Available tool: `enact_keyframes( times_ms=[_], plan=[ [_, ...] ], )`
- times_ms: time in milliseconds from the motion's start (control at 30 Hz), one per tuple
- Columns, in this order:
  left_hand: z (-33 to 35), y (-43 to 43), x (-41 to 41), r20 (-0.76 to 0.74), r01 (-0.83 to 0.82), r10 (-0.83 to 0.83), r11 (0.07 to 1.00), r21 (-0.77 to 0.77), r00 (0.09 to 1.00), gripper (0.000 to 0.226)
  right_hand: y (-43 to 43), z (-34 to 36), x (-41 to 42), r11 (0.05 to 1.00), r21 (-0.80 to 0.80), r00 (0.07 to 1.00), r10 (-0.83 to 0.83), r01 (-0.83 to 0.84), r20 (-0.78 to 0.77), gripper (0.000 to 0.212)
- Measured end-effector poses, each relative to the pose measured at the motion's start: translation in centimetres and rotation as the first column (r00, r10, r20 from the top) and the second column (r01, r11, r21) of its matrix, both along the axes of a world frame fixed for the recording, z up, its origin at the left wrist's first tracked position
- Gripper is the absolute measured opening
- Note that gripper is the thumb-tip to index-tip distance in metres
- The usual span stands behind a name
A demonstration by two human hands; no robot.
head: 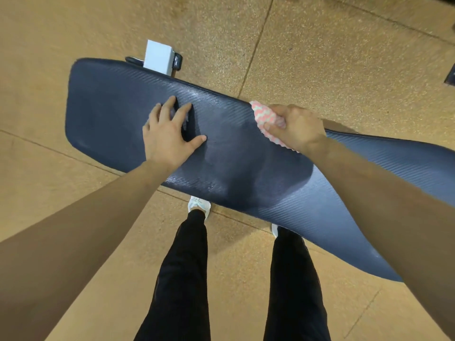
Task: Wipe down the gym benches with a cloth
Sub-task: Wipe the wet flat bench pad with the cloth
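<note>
A long dark blue padded gym bench (pixel 234 163) runs from the upper left to the lower right below me. My left hand (pixel 170 134) rests flat on its pad left of centre, fingers spread and holding nothing. My right hand (pixel 295 127) is closed on a bunched pink and white patterned cloth (pixel 264 119) and presses it against the pad at the bench's far edge. Part of the cloth is hidden under my fingers. The pad surface between my hands looks slightly shiny.
A white metal frame part (pixel 157 57) of the bench with a black wheel (pixel 177 61) sticks out at its far left end. My legs in black trousers (pixel 187 279) and white shoes (pixel 199 205) stand on the tan speckled floor (pixel 344 57) at the near side.
</note>
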State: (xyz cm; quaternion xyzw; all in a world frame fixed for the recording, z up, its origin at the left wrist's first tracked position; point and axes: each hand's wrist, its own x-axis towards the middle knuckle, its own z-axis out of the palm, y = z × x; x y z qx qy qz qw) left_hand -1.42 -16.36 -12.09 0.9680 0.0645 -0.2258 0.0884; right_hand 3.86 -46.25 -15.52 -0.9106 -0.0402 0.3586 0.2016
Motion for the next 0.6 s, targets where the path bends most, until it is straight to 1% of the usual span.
enact_keyframes(
  times_ms=[100, 267, 333, 433, 500, 600],
  plan=[
    [-0.2, 2.5, 0.8, 0.019, 0.063, -0.063, 0.998, -0.020, 0.998, 0.080, 3.6, 0.0, 0.8, 0.999, 0.010, 0.999, 0.039, -0.039, 0.008, 0.050],
    [-0.5, 6.3, 2.2, 0.041, 0.071, -0.068, 0.996, -0.054, 0.997, 0.075, 9.8, -0.2, 1.5, 0.982, -0.065, 0.983, 0.179, -0.176, 0.043, 0.064],
    [-0.5, 7.6, 2.6, 0.050, 0.068, -0.065, 0.996, -0.060, 0.997, 0.074, 11.8, -0.2, 2.1, 0.977, -0.088, 0.979, 0.198, -0.193, 0.052, 0.066],
    [-0.9, 9.3, 3.4, 0.077, 0.073, -0.069, 0.996, -0.043, 0.995, 0.070, 14.6, 0.0, 3.3, 0.980, -0.070, 0.979, 0.193, -0.189, 0.067, 0.066],
    [-1.4, 10.2, 4.3, 0.109, 0.050, -0.046, 0.998, -0.027, 0.993, 0.065, 16.3, -0.2, 4.1, 0.977, -0.072, 0.975, 0.208, -0.202, 0.083, 0.066],
    [-2.1, 11.2, 6.2, 0.169, -0.033, 0.032, 0.999, 0.004, 0.985, 0.060, 18.5, -0.6, 4.9, 0.978, -0.052, 0.974, 0.205, -0.201, 0.096, 0.066]
  ],
)
